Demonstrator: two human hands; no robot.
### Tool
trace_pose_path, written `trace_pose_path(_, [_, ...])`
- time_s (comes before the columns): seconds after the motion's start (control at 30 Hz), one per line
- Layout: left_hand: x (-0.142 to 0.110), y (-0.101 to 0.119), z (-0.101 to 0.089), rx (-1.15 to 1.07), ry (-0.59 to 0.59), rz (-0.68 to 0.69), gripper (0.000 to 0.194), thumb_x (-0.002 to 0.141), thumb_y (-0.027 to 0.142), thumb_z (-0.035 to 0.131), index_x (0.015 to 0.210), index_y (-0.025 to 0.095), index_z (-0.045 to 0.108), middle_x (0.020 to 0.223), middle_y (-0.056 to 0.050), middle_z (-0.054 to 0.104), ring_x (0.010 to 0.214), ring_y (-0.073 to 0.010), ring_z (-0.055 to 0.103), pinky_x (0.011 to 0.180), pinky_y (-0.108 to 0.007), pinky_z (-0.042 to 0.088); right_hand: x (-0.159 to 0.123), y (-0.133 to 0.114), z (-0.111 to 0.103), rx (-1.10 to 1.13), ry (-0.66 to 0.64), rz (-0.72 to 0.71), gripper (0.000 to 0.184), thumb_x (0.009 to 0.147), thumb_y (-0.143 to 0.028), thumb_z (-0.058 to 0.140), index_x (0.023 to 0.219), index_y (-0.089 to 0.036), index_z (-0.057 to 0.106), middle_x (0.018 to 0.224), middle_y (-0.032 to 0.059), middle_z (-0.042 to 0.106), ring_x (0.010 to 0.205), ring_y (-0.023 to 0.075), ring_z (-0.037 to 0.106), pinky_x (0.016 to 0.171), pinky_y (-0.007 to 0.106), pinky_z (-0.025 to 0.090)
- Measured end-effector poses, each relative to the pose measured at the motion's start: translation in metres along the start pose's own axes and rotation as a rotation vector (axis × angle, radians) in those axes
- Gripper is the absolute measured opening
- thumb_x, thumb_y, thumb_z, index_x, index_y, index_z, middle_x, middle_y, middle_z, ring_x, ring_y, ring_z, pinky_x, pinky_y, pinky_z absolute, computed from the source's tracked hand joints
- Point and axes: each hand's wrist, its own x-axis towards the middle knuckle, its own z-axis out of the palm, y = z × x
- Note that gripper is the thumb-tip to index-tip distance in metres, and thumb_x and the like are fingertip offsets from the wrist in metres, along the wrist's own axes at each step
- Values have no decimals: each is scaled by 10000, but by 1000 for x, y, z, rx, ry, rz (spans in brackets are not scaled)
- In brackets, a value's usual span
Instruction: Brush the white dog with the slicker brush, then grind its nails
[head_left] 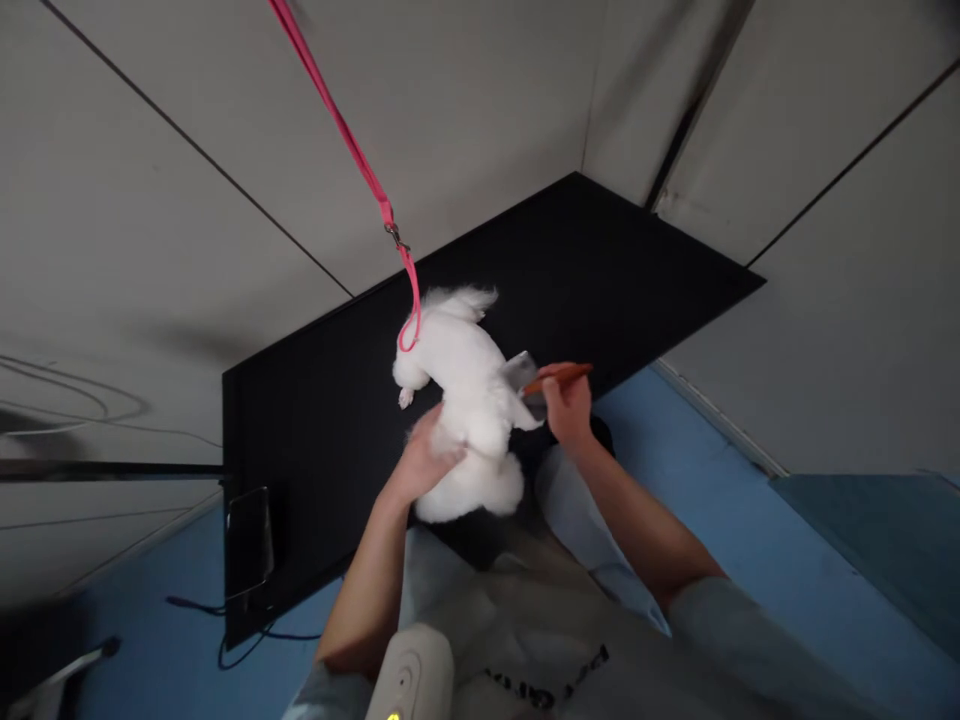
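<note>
Sleeves (720,625): short, gry-blue. Torso garment (502,610): dk gry, w/ blk lettering (544,690), too blurred to read. Trousers (577,515): lt blue. Unit (420,665) at front of torso: off-wht, rounded, w/ lit yel indicator (393,716).

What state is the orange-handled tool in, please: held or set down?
Held: the right hand grips the tool beside the white dog.

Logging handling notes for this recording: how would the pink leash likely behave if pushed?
The leash is probably floppy: it is a thin strap, curving into a loop at the dog. It looks light for its length, though the metal clip likely adds some weight.
</note>
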Motion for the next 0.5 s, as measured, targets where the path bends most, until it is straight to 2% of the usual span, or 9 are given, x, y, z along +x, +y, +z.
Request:
trace_pose_path(0.07, [20, 11, -2, 14, 224, -21, 633, 778, 393, 639, 1338, 167, 452, 1401, -155, 462, 1302, -326, 429, 1094, -463, 343, 7, 2, 1, 4, -256, 40, 205, 800, -371, 552, 921, -206, 552, 893, 51, 636, 802, 186, 612, 743, 342, 514])
trace_pose_path(0.1, [31, 16, 0, 13, 291, -35, 638, 805, 394, 612, 1365, 159, 416, 1421, -167, 430, 1307, -318, 423, 1090, -465, 347, 11, 2, 2, 10, -336, 78, 209, 793, -373, 556, 914, -202, 561, 857, 43, 635, 762, 182, 609, 721, 341, 515])
trace_pose_path(0.13, [41, 21, 4, 16, 297, -51, 668, 799, 399, 621, 1376, 151, 393, 1430, -181, 411, 1314, -320, 414, 1084, -467, 352, 17, 2, 4, 16, -321, 110, 218, 797, -380, 544, 912, -197, 563, 834, 40, 630, 738, 179, 604, 713, 342, 514])
trace_pose_path(0.23, [60, 26, 21, 10, 122, -115, 1011, 638, 407, 773, 1449, 125, 241, 1431, -233, 392, 1326, -352, 396, 1072, -467, 365, 32, -2, 9, 22, -81, 100, 246, 819, -403, 497, 932, -189, 544, 887, 57, 624, 796, 183, 601, 762, 353, 507])
trace_pose_path(0.3, [59, 22, 27, -36, -19, -150, 1199, 577, 410, 813, 1491, 134, 89, 1390, -230, 449, 1247, -347, 492, 1008, -441, 430, 40, -8, 13, 20, -150, 64, 244, 808, -406, 521, 928, -194, 541, 926, 61, 628, 836, 186, 602, 782, 350, 503])
trace_pose_path(0.37, [51, 14, 29, -65, -111, -181, 1193, 587, 432, 802, 1495, 154, 80, 1306, -190, 542, 1123, -329, 591, 930, -415, 481, 45, -13, 17, 9, -342, 89, 230, 789, -403, 551, 892, -197, 548, 865, 41, 630, 780, 178, 601, 747, 338, 506])
trace_pose_path(0.4, [47, 9, 28, -73, -133, -191, 1134, 600, 440, 789, 1486, 160, 138, 1271, -171, 573, 1084, -323, 614, 911, -406, 489, 47, -15, 18, -4, -382, 112, 221, 785, -400, 555, 874, -198, 548, 822, 30, 624, 740, 171, 594, 725, 332, 505])
trace_pose_path(0.43, [42, 4, 27, -82, -143, -192, 1058, 605, 440, 781, 1460, 160, 226, 1252, -161, 591, 1074, -322, 620, 910, -400, 488, 49, -17, 19, -20, -357, 123, 213, 787, -397, 549, 866, -199, 544, 800, 24, 616, 718, 165, 587, 714, 326, 503])
trace_pose_path(0.5, [36, -5, 25, -113, -144, -175, 888, 585, 411, 788, 1349, 155, 416, 1228, -159, 615, 1082, -321, 615, 932, -397, 475, 48, -20, 20, -52, -202, 92, 203, 806, -389, 521, 883, -202, 529, 829, 32, 615, 731, 160, 584, 719, 321, 499])
